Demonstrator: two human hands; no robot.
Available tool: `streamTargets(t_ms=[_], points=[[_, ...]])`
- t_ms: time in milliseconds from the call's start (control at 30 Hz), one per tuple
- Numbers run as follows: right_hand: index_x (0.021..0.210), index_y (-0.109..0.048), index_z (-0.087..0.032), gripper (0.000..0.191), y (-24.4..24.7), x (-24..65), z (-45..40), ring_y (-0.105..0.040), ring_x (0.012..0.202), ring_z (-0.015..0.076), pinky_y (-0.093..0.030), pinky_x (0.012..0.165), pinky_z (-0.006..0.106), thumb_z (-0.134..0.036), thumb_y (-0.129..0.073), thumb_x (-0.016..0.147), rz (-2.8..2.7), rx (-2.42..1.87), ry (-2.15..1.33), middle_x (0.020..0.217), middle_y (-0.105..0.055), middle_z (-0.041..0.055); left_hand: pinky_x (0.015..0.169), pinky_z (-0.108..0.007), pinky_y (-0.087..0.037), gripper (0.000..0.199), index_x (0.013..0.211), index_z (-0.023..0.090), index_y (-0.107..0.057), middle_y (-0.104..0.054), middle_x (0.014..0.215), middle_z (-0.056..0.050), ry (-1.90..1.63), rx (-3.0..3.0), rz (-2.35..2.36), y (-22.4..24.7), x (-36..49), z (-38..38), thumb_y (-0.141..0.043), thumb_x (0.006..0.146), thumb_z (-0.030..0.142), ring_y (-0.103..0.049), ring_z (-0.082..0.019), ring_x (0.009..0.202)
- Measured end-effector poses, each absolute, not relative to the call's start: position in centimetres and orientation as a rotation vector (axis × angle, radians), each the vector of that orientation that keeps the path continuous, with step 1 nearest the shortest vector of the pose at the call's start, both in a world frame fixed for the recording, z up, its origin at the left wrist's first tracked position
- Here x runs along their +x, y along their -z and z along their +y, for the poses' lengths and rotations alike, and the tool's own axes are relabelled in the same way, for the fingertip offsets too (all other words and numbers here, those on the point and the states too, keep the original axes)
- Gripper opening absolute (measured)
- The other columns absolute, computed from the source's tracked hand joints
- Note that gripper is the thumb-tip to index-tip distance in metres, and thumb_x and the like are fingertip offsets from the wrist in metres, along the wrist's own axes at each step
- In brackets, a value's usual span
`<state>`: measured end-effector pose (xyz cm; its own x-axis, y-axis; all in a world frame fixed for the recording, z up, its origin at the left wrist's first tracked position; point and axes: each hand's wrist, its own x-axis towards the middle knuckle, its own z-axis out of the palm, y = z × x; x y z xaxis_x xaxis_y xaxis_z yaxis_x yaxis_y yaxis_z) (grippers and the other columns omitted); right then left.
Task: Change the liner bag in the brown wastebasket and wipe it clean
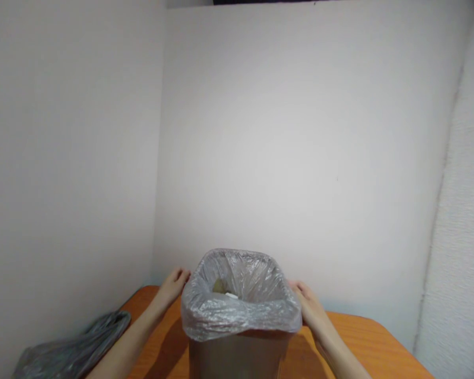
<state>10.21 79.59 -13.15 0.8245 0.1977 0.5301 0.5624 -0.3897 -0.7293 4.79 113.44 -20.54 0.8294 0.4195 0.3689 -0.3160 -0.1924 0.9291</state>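
Observation:
A bin [237,358] stands upright on the orange wooden table, lined with a translucent grey plastic bag [240,316] folded over its rim. Inside the bag lie a yellowish-brown item [219,286] and a small white piece [231,296]. At the bin's left side is my left hand [176,284], fingers curled near the bag's edge; their tips are partly hidden. My right hand [305,300] is against the bag on the right side, its fingers partly hidden behind the rim. What either hand grips cannot be made out.
A dark grey plastic bag [75,350] lies crumpled at the table's left edge, beside my left forearm. The orange table [363,342] extends right of the bin. White walls stand behind and on both sides.

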Motion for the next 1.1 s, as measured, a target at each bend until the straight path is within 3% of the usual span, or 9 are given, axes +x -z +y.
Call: streamTargets(t_ms=[67, 200, 300, 367, 433, 533, 800, 967, 1100], points=[[0.084, -0.057, -0.021, 0.038, 13.2, 8.8, 77.9, -0.054, 0.059, 0.0152, -0.048, 0.055, 0.028, -0.053, -0.042, 0.096, -0.564, -1.932, 0.6, 0.067, -0.056, -0.0015, 0.085, -0.04, -0.051, 0.038, 0.091, 0.019, -0.058, -0.062, 0.085, -0.002, -0.859, 1.615, 0.111, 20.6, 2.5, 114.2, -0.044, 0.095, 0.055, -0.062, -0.023, 0.09], [0.102, -0.056, -0.022, 0.017, 13.5, 5.2, 76.5, -0.061, 0.084, 0.0182, -0.052, 0.072, 0.029, -0.035, -0.049, 0.093, -0.954, -1.838, 1.161, 0.095, -0.061, 0.005, 0.089, -0.035, -0.049, 0.032, 0.106, 0.024, -0.058, -0.063, 0.103, -0.005, -1.419, 1.781, -0.279, 20.2, -3.1, 112.5, -0.053, 0.092, 0.052, -0.059, -0.022, 0.1], [0.113, -0.057, -0.02, 0.027, 13.7, 3.2, 77.2, -0.06, 0.097, 0.0203, -0.053, 0.08, 0.03, -0.018, -0.056, 0.086, -1.297, -1.849, 1.465, 0.105, -0.06, 0.0092, 0.087, -0.033, -0.05, 0.042, 0.116, 0.021, -0.06, -0.064, 0.105, -0.008, -1.747, 1.975, -0.65, 19.3, -5.5, 109.5, -0.064, 0.087, 0.051, -0.059, -0.022, 0.1], [0.115, -0.057, -0.019, 0.032, 13.7, 2.6, 77.8, -0.061, 0.099, 0.0203, -0.054, 0.083, 0.031, -0.011, -0.057, 0.084, -1.382, -1.895, 1.557, 0.105, -0.06, 0.0098, 0.083, -0.033, -0.051, 0.029, 0.111, 0.019, -0.063, -0.067, 0.098, -0.007, -1.854, 2.046, -0.734, 18.6, -6.0, 108.0, -0.067, 0.088, 0.036, -0.061, -0.02, 0.092], [0.114, -0.057, -0.02, 0.032, 13.8, 2.4, 78.0, -0.063, 0.094, 0.0195, -0.055, 0.081, 0.03, -0.008, -0.056, 0.085, -1.431, -1.936, 1.582, 0.101, -0.062, 0.0093, 0.079, -0.033, -0.051, 0.015, 0.105, 0.019, -0.066, -0.069, 0.09, -0.005, -1.927, 2.074, -0.779, 18.1, -6.1, 107.1, -0.064, 0.089, 0.018, -0.063, -0.018, 0.085], [0.109, -0.058, -0.02, 0.027, 13.9, 2.3, 77.6, -0.066, 0.091, 0.019, -0.057, 0.079, 0.028, -0.005, -0.055, 0.086, -1.5, -1.983, 1.53, 0.098, -0.065, 0.0095, 0.077, -0.033, -0.053, 0.017, 0.103, 0.016, -0.067, -0.073, 0.084, -0.005, -2.02, 2.073, -0.874, 18.2, -6.7, 106.8, -0.057, 0.091, 0.009, -0.065, -0.016, 0.082], [0.094, -0.058, -0.021, 0.016, 15.9, 1.7, 76.5, -0.068, 0.076, 0.0158, -0.057, 0.07, 0.023, -0.007, -0.056, 0.087, -1.498, -2.024, 1.505, 0.086, -0.066, 0.006, 0.075, -0.03, -0.059, 0.029, 0.101, 0.015, -0.071, -0.074, 0.079, -0.006, -2.156, 2.115, -1.008, 21.5, -6.9, 106.3, -0.043, 0.095, 0.008, -0.068, -0.017, 0.08], [0.092, -0.056, -0.022, 0.014, 16.1, 1.6, 77.2, -0.065, 0.072, 0.0137, -0.057, 0.065, 0.021, -0.009, -0.052, 0.089, -1.508, -2.046, 1.377, 0.084, -0.064, 0.0051, 0.075, -0.032, -0.06, 0.025, 0.104, 0.01, -0.068, -0.073, 0.083, -0.01, -1.959, 2.223, -0.906, 21.7, -6.5, 106.3, -0.045, 0.096, 0.009, -0.067, -0.019, 0.081], [0.09, -0.056, -0.022, 0.015, 16.3, 1.6, 77.7, -0.066, 0.073, 0.0155, -0.057, 0.065, 0.023, -0.009, -0.049, 0.09, -1.488, -2.045, 1.355, 0.083, -0.064, 0.0047, 0.07, -0.03, -0.059, 0.027, 0.101, 0.015, -0.068, -0.072, 0.082, -0.009, -1.935, 2.263, -0.974, 21.5, -7.3, 106.2, -0.042, 0.096, 0.01, -0.066, -0.018, 0.075]])
